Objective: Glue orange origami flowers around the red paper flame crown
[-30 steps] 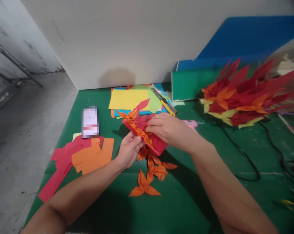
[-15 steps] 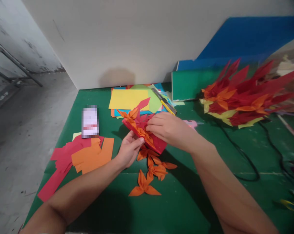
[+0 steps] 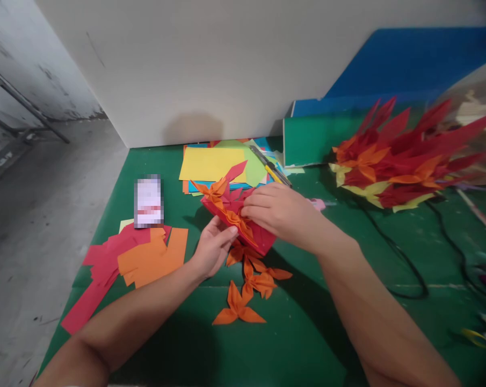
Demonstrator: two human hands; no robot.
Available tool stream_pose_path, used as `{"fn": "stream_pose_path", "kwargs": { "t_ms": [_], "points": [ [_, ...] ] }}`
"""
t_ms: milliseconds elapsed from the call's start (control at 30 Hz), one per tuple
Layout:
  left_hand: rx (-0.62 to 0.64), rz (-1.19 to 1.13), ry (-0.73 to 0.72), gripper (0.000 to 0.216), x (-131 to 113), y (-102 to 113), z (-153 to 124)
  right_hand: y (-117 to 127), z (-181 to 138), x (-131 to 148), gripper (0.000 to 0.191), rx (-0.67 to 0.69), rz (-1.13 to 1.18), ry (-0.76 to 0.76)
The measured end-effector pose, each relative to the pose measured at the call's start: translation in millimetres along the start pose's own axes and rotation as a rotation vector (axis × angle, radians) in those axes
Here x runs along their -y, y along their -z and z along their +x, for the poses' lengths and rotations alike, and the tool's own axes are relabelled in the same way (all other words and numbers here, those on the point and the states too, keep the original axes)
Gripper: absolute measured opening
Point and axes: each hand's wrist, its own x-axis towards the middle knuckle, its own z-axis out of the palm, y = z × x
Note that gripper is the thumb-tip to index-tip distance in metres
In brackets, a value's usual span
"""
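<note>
Red paper piece (image 3: 262,243) with orange blooms (image 3: 210,192) along its near edge sits between the two hands, over the middle of the green surface (image 3: 307,344), near the loose orange flowers (image 3: 237,310). Left hand (image 3: 212,247) has its grip closed on the near edge, thumb on the front and the other fingers mostly hidden. Right hand (image 3: 275,212) has its fingers drawn together, tips at the bloom in the middle; whether they pinch it or only press it, I cannot tell.

For good work here, the left thumb should steady the edge just beside the bloom without flattening its petals. The right fingertips do best bearing on the bloom's base, evenly and without twisting, since thin folds probably crease under a hard squeeze. Keeping the right wrist raised should spare the red points behind. The pink tool (image 3: 318,203) lies partly hidden beyond the right hand, so that forearm is better held clear of it and of the black cord (image 3: 404,297).
</note>
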Motion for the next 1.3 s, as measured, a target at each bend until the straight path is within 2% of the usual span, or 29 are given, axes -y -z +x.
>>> {"fn": "stream_pose_path", "kwargs": {
  "t_ms": [167,500,833,1000,1300],
  "points": [
    [0.008,0.01,-0.006,0.036,3.3,0.5,1.1,-0.2,-1.3,-4.2,0.024,-0.016,-0.062,-0.006],
    [0.018,0.028,-0.001,0.036,2.0,0.2,0.1,-2.3,-1.3,-5.5,0.025,-0.007,-0.036,-0.008],
    [0.02,0.02,-0.01,0.036,3.8,-0.1,0.8,9.9,-1.5,-2.2,0.028,0.026,0.009,-0.034],
    [0.011,0.033,-0.002,0.037,3.3,-1.9,-0.2,12.1,0.5,3.3,0.026,-0.018,0.094,-0.041],
    [0.019,0.034,0.007,0.038,3.6,-1.4,-2.0,21.7,4.6,17.8,0.023,0.015,0.233,-0.133]
  ]
}}
